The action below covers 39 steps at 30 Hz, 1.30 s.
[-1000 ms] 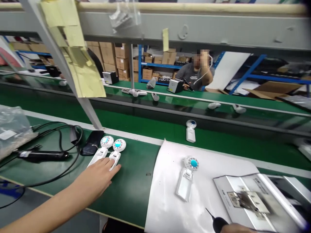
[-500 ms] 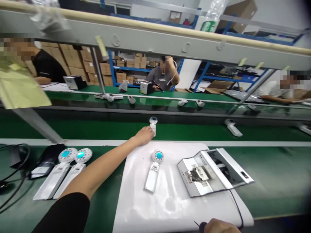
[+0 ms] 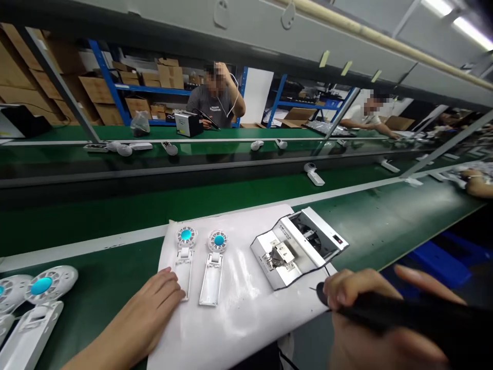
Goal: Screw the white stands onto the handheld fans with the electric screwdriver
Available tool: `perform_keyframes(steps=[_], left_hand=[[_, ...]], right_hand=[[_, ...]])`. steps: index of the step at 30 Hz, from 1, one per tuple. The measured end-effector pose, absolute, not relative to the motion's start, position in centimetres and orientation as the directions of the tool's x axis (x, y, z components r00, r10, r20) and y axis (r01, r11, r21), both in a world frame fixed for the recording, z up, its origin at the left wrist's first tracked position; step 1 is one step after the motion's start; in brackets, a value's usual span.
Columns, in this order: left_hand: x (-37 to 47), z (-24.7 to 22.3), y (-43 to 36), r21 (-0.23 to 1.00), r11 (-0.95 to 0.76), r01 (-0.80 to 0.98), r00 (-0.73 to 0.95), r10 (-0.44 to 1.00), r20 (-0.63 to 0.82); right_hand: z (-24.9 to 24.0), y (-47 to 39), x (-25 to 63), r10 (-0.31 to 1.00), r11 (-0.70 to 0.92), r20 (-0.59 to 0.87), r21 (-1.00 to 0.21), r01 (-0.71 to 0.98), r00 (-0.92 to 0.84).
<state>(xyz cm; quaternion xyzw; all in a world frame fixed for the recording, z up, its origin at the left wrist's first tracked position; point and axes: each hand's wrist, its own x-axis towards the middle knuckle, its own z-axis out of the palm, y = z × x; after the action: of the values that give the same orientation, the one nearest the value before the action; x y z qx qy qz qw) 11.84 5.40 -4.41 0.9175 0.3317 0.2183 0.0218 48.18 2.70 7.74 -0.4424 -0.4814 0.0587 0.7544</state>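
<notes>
My left hand [image 3: 156, 308] lies at the left edge of the white mat, its fingers closed over the lower handle of a white handheld fan [image 3: 185, 267] with a blue hub. Just right of it, a second handheld fan [image 3: 210, 280] rests hub up, handle toward me. My right hand [image 3: 358, 293] grips a black electric screwdriver [image 3: 379, 311], its thin bit pointing left over the mat's right side. A silver screw feeder [image 3: 295, 252] stands on the mat between the screwdriver and the far edge. Part of the screwdriver's body blurs into the dark.
Two more handheld fans [image 3: 40, 308] lie on the green bench at left. Beyond a white strip [image 3: 115, 238], a green conveyor belt [image 3: 231, 190] carries another fan [image 3: 315, 174]. A rail [image 3: 154, 31] crosses overhead. Co-workers sit across the line, and another person's hand [image 3: 477, 182] shows at right.
My left hand has brought a fan from the belt onto the mat, left of the other fan. My right hand has risen farther into view with the screwdriver. The view has turned right.
</notes>
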Motion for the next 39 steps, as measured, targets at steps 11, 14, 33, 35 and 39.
perform_keyframes(steps=[11, 14, 33, 35, 39], left_hand=[[17.1, -6.0, 6.4, 0.212, -0.848, 0.485, 0.747, 0.528, 0.403], [18.7, -6.4, 6.3, 0.261, -0.865, 0.428, 0.750, 0.501, 0.432], [18.5, -7.6, 4.8, 0.256, -0.858, 0.445, 0.764, 0.513, 0.391], [18.2, -7.8, 4.6, 0.261, -0.852, 0.454, 0.758, 0.523, 0.389], [17.9, -8.1, 4.3, 0.275, -0.839, 0.469, 0.749, 0.543, 0.379]], right_hand=[[4.2, 3.1, 52.5, 0.528, 0.286, 0.539, -0.840, 0.460, 0.656], [4.8, 3.2, 51.7, 0.510, 0.294, 0.588, -0.805, 0.515, 0.627], [3.6, 3.3, 56.3, 0.907, -0.072, 0.314, -0.538, 0.840, 0.279], [3.8, 3.7, 56.4, 0.920, -0.063, 0.303, -0.516, 0.855, 0.250], [3.8, 4.4, 56.4, 0.933, -0.062, 0.268, -0.538, 0.841, 0.240]])
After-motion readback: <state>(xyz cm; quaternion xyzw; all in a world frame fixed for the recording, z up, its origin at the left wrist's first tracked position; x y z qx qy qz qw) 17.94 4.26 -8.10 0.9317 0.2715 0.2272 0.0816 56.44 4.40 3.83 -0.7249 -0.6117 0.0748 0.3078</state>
